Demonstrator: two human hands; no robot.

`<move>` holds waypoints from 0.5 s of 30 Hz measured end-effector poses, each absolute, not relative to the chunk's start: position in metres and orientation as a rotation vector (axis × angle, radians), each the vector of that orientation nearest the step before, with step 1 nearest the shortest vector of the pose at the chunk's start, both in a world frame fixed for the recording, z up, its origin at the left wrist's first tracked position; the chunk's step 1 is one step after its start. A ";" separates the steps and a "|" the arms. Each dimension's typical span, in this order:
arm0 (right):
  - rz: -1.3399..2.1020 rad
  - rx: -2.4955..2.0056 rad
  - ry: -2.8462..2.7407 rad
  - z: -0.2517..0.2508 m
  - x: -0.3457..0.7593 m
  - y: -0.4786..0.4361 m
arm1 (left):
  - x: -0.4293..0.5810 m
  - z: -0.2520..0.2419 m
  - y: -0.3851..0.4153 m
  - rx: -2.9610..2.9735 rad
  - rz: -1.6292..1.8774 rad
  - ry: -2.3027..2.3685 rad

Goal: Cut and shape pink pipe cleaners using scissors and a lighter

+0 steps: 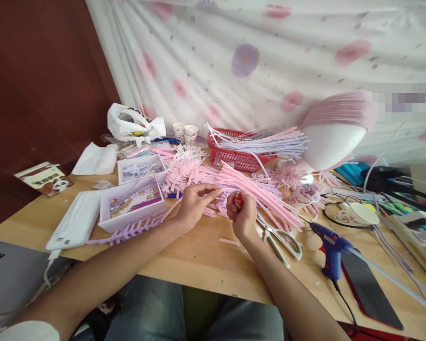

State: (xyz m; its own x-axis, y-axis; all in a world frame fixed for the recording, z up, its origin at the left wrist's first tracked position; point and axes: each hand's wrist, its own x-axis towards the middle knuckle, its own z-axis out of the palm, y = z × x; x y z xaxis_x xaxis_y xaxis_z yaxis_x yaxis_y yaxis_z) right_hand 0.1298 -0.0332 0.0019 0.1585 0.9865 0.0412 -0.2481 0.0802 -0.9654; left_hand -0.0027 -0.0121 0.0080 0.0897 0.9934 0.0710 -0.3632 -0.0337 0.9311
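Observation:
My right hand [244,215] is closed around a small red lighter [238,201], its metal top pointing up. Just to the left, my left hand [195,206] is raised over the table with thumb and fingertips pinched together; whatever sits between them is too small to make out. Behind both hands lies a bundle of pink pipe cleaners [248,182]. A short pink piece [229,241] rests on the wood below them. Scissors with pale green handles [291,244] lie partly spread beside my right wrist.
At right are a blue glue gun [330,246], a dark phone [372,289] and a paper cup [357,215]. White boxes of beads [133,215] stand left, near a white power strip [74,220]. Behind are a red basket [230,158] and a white head form [330,142].

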 end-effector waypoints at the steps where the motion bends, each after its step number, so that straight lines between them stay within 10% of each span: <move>1: 1.164 -1.043 -0.928 0.002 0.130 -0.033 | -0.003 0.008 -0.012 1.014 1.325 0.836; 15: 0.871 -1.007 -1.045 0.001 0.143 -0.026 | -0.004 0.010 -0.011 0.983 1.311 0.839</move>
